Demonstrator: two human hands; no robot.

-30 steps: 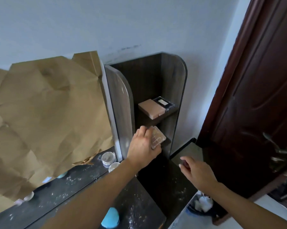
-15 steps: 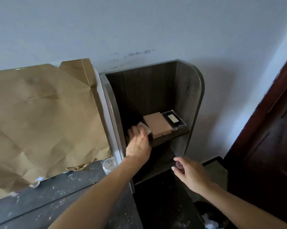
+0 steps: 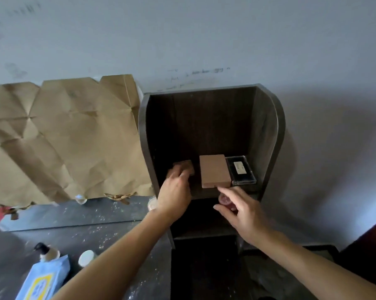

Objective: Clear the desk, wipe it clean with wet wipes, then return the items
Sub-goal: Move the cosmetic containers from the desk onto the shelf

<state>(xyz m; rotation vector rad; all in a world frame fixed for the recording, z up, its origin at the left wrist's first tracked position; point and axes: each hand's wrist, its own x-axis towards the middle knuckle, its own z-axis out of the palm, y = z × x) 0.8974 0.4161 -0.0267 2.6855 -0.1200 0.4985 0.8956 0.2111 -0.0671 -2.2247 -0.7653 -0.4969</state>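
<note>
A dark wooden shelf unit [image 3: 267, 131] stands on the right end of the desk against the wall. On its upper shelf lie a tan flat box [image 3: 214, 173] and a clear black case [image 3: 241, 172]. My left hand [image 3: 175, 191] reaches into the shelf's left side and holds a small square compact [image 3: 186, 165] down on the shelf board. My right hand [image 3: 239, 210] hovers just below the tan box, its fingers pinched round a small reddish round jar [image 3: 225, 200].
The dark desk top [image 3: 96, 230] is speckled with white powder. A blue wet-wipes pack [image 3: 44, 278], a pump bottle [image 3: 45, 252] and a small white jar [image 3: 86, 257] sit at the lower left. Crumpled brown paper [image 3: 63, 137] covers the mirror behind.
My view has shifted left and up. The left hand carried the compact from the lower level up onto the upper shelf's left side. The right hand rose toward the shelf with the small jar.
</note>
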